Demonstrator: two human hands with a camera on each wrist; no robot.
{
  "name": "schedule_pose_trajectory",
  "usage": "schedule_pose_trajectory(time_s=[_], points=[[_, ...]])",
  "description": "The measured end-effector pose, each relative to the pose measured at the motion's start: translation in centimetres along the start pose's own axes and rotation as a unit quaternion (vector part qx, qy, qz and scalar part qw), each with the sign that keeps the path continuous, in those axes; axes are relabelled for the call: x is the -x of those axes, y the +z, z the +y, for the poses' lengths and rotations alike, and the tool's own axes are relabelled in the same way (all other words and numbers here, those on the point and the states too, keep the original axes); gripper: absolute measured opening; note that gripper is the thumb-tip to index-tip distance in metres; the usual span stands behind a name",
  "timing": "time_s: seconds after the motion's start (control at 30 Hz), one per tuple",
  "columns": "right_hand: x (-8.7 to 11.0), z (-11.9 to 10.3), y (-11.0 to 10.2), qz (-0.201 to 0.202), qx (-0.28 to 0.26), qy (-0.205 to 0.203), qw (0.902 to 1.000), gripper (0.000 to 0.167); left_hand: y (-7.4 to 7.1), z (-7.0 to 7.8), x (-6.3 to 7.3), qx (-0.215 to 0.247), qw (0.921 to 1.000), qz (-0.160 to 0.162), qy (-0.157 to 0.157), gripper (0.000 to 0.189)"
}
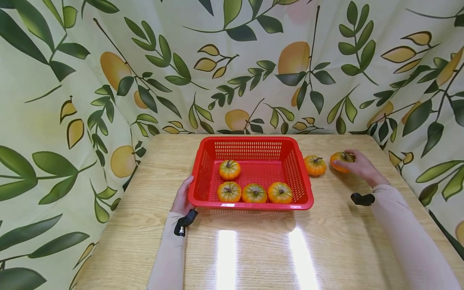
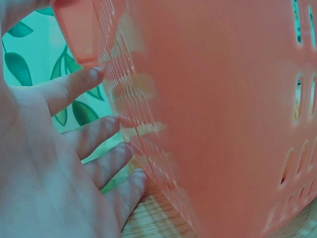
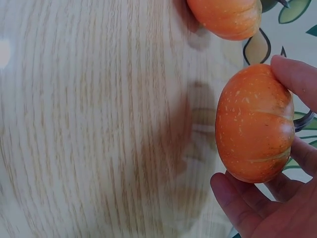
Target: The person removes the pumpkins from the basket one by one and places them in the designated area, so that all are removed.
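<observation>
one red basket (image 1: 251, 206), slotted plastic, standing on a wooden table (image 1: 261, 257) close to its far edge.

four small orange pumpkins (image 1: 254, 193) inside it, stems on top: three side by side along the near wall, the fourth just beyond the leftmost of these, in the left half.

one loose pumpkin (image 1: 314, 165), on the table just right of the basket, its stem tilted to the right.

one held pumpkin (image 1: 340, 162), orange with pale flecks, right of the loose one, with a narrow gap between; whether its underside touches the table, i cannot tell.

one right hand (image 1: 363, 165), grasping that pumpkin from its right side, thumb at one side and fingers at the other, dark stem towards the palm.

one left hand (image 1: 182, 198), at the basket's left end, grasping nothing: fingers spread and nearly straight, tips against the outside of the wall.

two pale sleeves (image 1: 169, 257), long, each with a black fitting (image 1: 362, 199) at the wrist.

one white cloth (image 1: 174, 24), hung on the far, left and right sides, printed with green leaves and orange fruit.

two bright streaks of light (image 1: 226, 257) on the near part of the table.
</observation>
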State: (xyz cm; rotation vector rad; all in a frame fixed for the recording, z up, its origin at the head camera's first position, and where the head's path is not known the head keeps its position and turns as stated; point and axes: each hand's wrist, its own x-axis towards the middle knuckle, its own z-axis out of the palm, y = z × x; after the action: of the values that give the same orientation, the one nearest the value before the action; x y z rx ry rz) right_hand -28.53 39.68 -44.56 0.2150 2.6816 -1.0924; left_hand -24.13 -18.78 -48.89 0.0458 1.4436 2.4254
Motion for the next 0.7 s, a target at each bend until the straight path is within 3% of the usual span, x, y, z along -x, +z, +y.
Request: schedule_pose_trajectory(time_s=[0.53,0.7], points=[[-0.36,0.60,0.34,-0.006,0.010,0.010,0.9999,0.103,0.15,0.16,0.11,-0.003,1.0000,-0.009,0.004,0.039],[-0.40,0.69,0.37,-0.006,0.010,0.012,0.9999,0.102,0.40,0.31,0.27,-0.003,1.0000,0.004,-0.003,0.039]])
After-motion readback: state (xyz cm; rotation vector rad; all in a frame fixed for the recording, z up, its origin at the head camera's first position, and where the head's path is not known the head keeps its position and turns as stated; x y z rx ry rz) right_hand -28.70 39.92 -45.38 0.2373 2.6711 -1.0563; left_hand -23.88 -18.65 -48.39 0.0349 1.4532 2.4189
